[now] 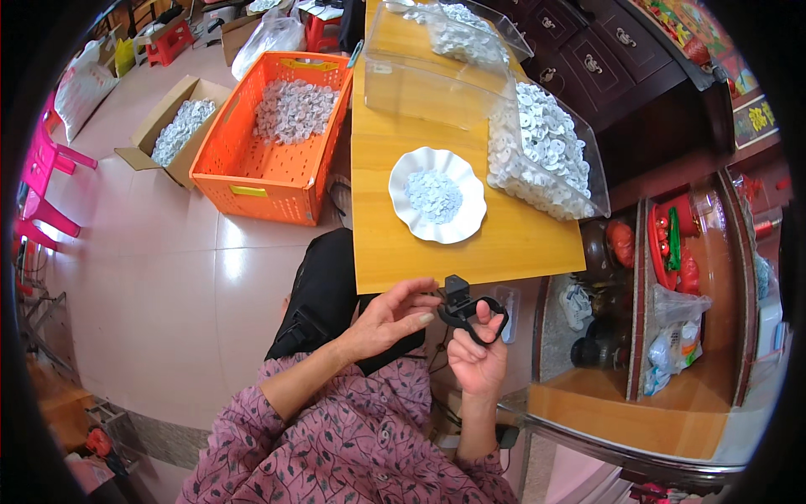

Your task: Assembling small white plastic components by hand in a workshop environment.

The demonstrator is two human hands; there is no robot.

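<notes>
My right hand [477,359] holds a black strap loop with its fingers curled, one fingertip showing inside the loop. A small black box [456,291] is fixed to the upper left side of this strap [502,307]. My left hand [390,317] is open beside the box, its fingers stretched toward it and its thumb apart. I cannot tell whether its fingertips touch the box. Both hands are just off the near edge of the yellow table [395,273]. On the table beyond them stands a white scalloped plate [471,228] with a heap of small pale flat pieces [433,196].
Clear bins [598,191] of white round pieces stand at the table's right and far end. Left of it are an orange crate [252,191] with similar pieces and a cardboard box [134,158]. Shelves [635,336] stand on the right, a pink chair [54,168] far left.
</notes>
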